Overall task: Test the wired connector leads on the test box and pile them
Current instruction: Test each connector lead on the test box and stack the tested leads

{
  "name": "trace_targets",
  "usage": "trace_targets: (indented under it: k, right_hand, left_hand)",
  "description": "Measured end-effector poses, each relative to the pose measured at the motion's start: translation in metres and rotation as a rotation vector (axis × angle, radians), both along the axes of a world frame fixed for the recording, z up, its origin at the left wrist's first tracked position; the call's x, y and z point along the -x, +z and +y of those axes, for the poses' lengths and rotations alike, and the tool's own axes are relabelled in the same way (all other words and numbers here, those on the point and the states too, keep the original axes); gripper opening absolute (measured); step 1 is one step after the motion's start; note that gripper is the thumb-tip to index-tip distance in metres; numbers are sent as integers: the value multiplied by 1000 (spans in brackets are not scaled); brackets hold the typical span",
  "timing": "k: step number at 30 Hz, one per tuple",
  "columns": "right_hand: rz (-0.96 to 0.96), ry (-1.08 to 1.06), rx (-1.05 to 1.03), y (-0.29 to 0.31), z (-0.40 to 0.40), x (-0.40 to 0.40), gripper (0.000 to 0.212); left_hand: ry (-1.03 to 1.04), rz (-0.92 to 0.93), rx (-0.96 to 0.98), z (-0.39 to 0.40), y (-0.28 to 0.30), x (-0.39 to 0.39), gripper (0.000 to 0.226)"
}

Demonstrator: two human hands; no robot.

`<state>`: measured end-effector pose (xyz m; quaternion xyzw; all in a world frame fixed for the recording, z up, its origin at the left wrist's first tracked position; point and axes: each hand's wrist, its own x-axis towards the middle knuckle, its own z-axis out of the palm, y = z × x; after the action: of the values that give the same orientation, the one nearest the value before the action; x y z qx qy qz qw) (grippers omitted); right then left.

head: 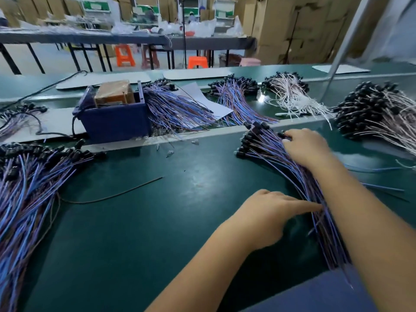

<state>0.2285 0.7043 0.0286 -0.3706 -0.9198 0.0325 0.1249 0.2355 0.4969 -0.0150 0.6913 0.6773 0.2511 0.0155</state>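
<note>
On the green surface point(180, 221) near its right edge lies a light, limp, tangle-prone lead bundle point(281, 163), best taken by its black plugs, where the right hand point(307, 147) pinches one, left hand point(267, 212) flat-fingered on wires

I count two hands, the left hand point(267, 215) and the right hand point(306, 147). There is one blue test box point(114, 120), two orange stools point(125, 55) at the upper middle, and one loose wire point(112, 194).
</note>
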Motion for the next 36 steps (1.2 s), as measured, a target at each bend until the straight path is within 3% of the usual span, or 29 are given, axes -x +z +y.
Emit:
trace_targets:
  k: [2,6,9,12,15,17,21,24,27,36]
  right_hand:
    - [-38,-61,-55,-4,-3,1,41]
    - [235,-27,-84,-12,-34,19,41]
    - [374,121,-73,-16,-78,46,40]
    - [387,350,-23,-24,-136,76,37]
    - [346,592,200,-31,-200,101,26]
    - [316,687,314,-35,-241,111,13]
    - [240,898,184,-54,-312,117,23]
    - [217,935,18,-60,-329,129,18]
    - [280,808,102,-59,-321,143,17]
    - [274,802,247,-64,-305,138,22]
  left_hand:
    - [39,5,8,-1,-4,4,77]
    - [175,-104,-40,-20,-5,31,52]
    - [409,-259,-138,-51,-1,68,44]
    - [705,-387,-279,-92,5,106,40]
    - [999,-359,-404,-134,10,140,36]
    - [1139,-236,-421,-163,11,159,33]
    - [1367,25,-285,-213,7,191,39]
    - [1457,-74,-100,-227,-3,202,54]
    - [1537,-60,75,-222,-18,204,48]
    - [1687,-80,79,-197,-23,203,47]
